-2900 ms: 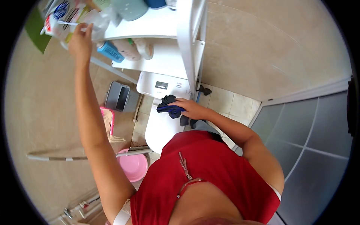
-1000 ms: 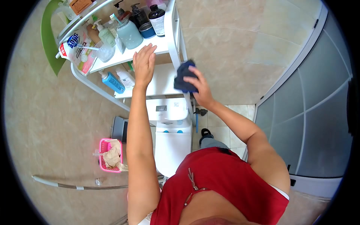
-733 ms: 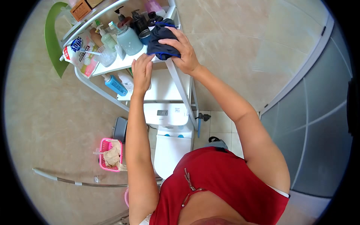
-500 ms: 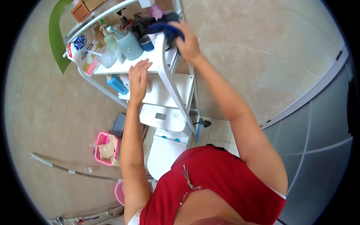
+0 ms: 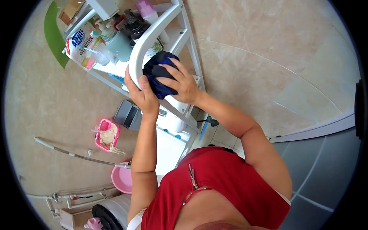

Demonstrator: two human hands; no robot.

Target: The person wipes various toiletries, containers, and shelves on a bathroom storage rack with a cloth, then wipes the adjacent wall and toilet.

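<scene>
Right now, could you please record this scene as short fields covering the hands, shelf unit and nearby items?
left hand: at the near end of the white rail, beside the cloth; grip unclear
right hand: holds dark cloth with blue edging, fingers spread over it
shelf unit: holds several bottles, including a purple-topped bottle
below: toilet
left side of view: grey bin, pink basket, pink basin
</scene>
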